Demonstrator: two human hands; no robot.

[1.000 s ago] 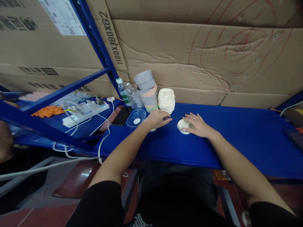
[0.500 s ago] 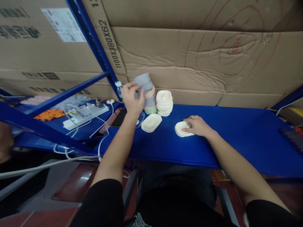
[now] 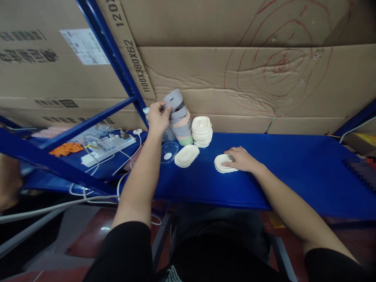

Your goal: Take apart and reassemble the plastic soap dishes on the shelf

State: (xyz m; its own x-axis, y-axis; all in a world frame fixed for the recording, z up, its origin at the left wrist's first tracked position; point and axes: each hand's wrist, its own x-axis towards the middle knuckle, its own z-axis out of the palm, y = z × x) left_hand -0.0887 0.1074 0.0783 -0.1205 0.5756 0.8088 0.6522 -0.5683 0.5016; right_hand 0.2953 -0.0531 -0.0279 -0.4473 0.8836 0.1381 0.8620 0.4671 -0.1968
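Note:
My left hand (image 3: 159,117) pinches the edge of a grey oval band (image 3: 174,99) with a small dark slot. That band tilts on top of a leaning stack of grey, peach and green bands (image 3: 183,129). My right hand (image 3: 242,159) grips a shallow cream dish (image 3: 221,163) lying on the blue shelf, thumb over its inside and fingers at its far side. Another cream dish (image 3: 187,156) lies between the hands. Behind it rises a stack of similar cream dishes (image 3: 202,132). A clear plastic lid (image 3: 169,152) with a white round spot rests beside my left forearm.
A bottle (image 3: 146,111) stands partly hidden behind my left hand. To the left are a white power strip (image 3: 103,147), cables and an orange object (image 3: 67,149) beyond a blue rack post (image 3: 113,51). Cardboard (image 3: 188,70) closes off the back. Part of another person (image 3: 10,182) shows at far left.
My left hand has shifted slightly left and the top grey band now tilts apart from the stack below. My right hand stays on its dish. The view has shifted slightly.

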